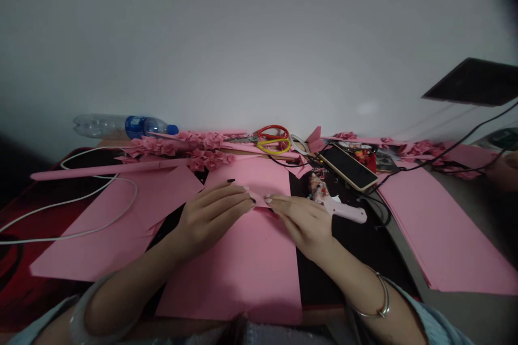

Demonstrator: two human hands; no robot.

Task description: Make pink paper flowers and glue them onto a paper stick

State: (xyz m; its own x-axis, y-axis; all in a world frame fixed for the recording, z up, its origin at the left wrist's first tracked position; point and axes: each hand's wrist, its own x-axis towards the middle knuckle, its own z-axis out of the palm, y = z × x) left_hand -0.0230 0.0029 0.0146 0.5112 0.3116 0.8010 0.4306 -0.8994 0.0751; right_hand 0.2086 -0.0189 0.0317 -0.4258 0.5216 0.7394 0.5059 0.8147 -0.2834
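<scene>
My left hand (212,214) and my right hand (305,221) meet near the middle of the table, fingertips almost touching. Between them is a small folded pink paper piece (258,199), pinched at its two ends. Under both hands lies a large pink sheet (238,269), reaching to the near edge. The fingers of each hand are held together, and their undersides are hidden. Pink paper flowers (206,159) lie beyond my left hand. A pale pink glue gun (343,209) rests just right of my right hand.
Red-and-yellow-handled scissors (274,139), a phone (350,166) and black cables lie at the back. A plastic bottle (133,126) is on its side by the wall. Pink sheets (101,226) with a white cable (60,205) are left; stacked sheets (449,237) lie right.
</scene>
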